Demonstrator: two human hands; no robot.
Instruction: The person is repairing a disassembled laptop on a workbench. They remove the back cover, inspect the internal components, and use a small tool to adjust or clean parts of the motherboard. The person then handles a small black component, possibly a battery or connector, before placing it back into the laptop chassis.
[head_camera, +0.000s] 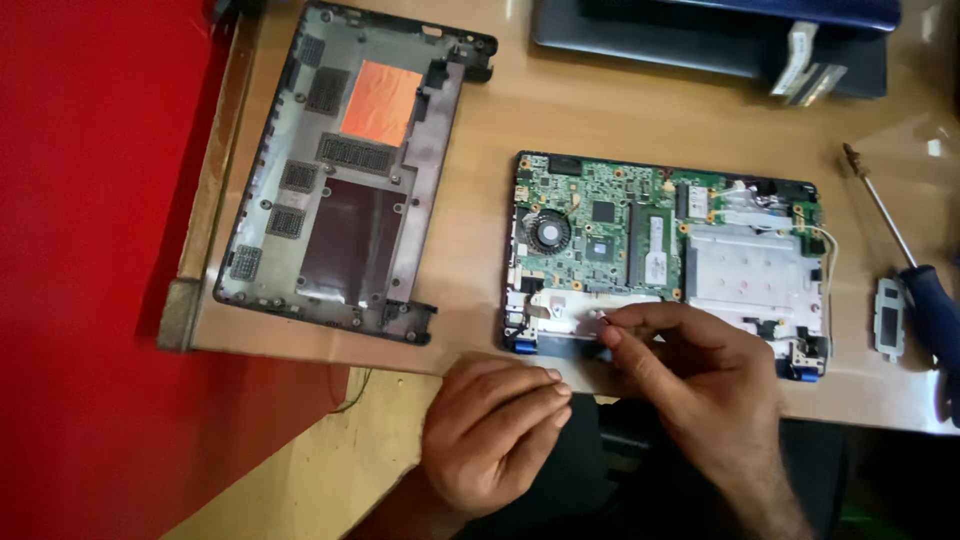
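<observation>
Two hands work at the worktop's (480, 180) near edge: the right hand (700, 375) pinches something tiny over the opened laptop (665, 255), the left hand (495, 430) hangs loosely curled, holding nothing.

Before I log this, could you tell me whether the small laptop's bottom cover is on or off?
Off: the laptop shows its bare circuit board and fan, and the bottom cover lies separately to its left.

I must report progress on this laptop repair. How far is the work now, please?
Done: the bottom cover is off and lies to the left, so the motherboard with its fan is exposed. A screwdriver lies at the right. In hand: the right hand pinches something small at the laptop's front edge; the left hand rests curled below the table edge. Left: the board and other parts appear mounted.
</observation>
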